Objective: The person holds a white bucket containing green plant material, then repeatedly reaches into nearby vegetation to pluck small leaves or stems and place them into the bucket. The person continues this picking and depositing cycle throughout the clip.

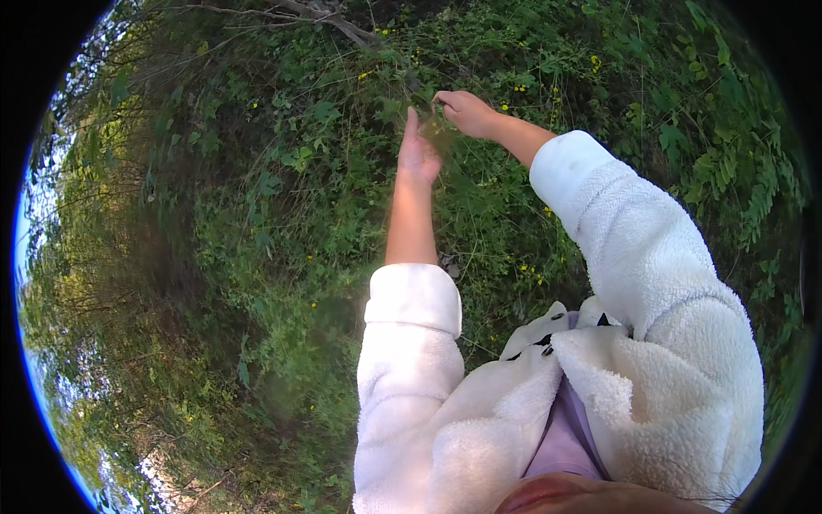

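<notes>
Both my arms, in white fleece sleeves, reach forward into dense green brush. My left hand [417, 152] is held edge-on with the fingers straight and together, its palm facing right toward a thin leafy sprig [438, 128]. My right hand [465, 111] is curled, with fingertips pinched on the top of that sprig. The sprig hangs between the two hands and is blurred. Whether my left hand touches it is not visible.
Thick green bushes and weeds with small yellow flowers [521, 87] fill the view. A bare woody branch [338, 24] runs across the top. Fern-like leaves [753, 201] hang at the right. Dry grass and twigs [184, 480] lie at lower left.
</notes>
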